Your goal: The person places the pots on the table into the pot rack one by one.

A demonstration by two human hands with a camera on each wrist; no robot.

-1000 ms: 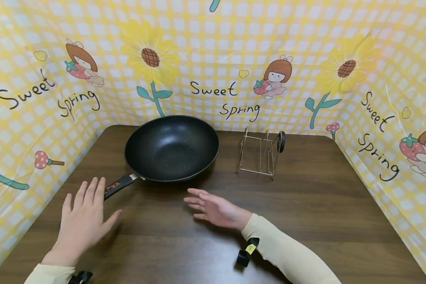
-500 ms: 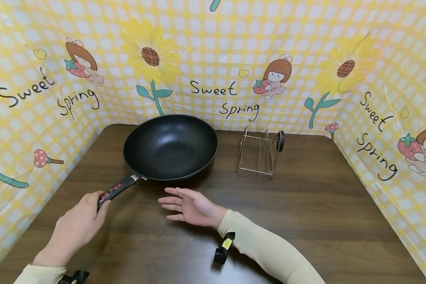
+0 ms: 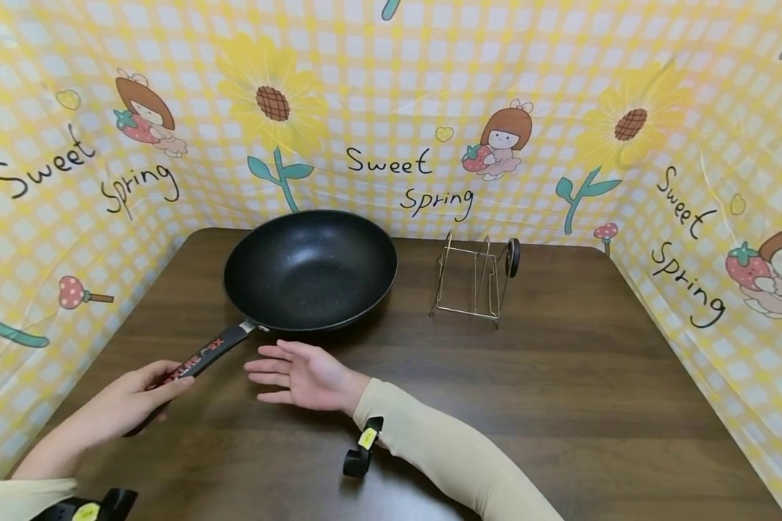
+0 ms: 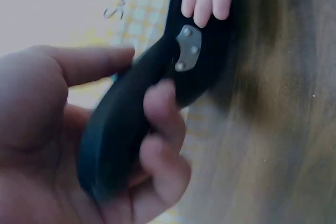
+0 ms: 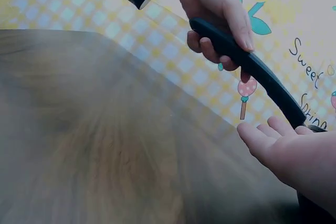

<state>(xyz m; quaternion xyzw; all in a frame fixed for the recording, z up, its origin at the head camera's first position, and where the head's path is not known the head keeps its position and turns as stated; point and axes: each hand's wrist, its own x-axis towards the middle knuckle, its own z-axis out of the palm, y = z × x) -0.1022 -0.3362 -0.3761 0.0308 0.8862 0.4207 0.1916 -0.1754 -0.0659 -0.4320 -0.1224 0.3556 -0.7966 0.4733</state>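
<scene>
- Gripping the handle (image 3: 211, 353) is the left hand (image 3: 130, 401): thumb over the upper side, fingers curled around and under, handle held between them.
- Black wok (image 3: 309, 278) sits at the back left of the wooden table (image 3: 560, 383), mouth up, handle angled toward the person's left. Can't tell whether its base is fully seated or slightly raised.
- Right hand (image 3: 313, 376) holds nothing; fingers extended and slightly parted, palm turned up, tips pointing left. It's near the wok's near rim and the handle joint. Contact with the wok: can't tell.
- My read: step is taking control of the wok by its handle. Grip should be firm before any load, since the bowl's weight sits well out from the hand and could twist the wrist.
- Right palm looks well placed for supporting under the near side; keep fingers flat and the bowl level.
- Left forearm comes in from the lower left, wrist low, roughly in line with the handle. Right forearm crosses from the lower right in a pale sleeve (image 3: 443, 441).
- Wire rack (image 3: 469, 286) stands right of the wok, well apart from both hands. Worth giving it room if the wok swings.
</scene>
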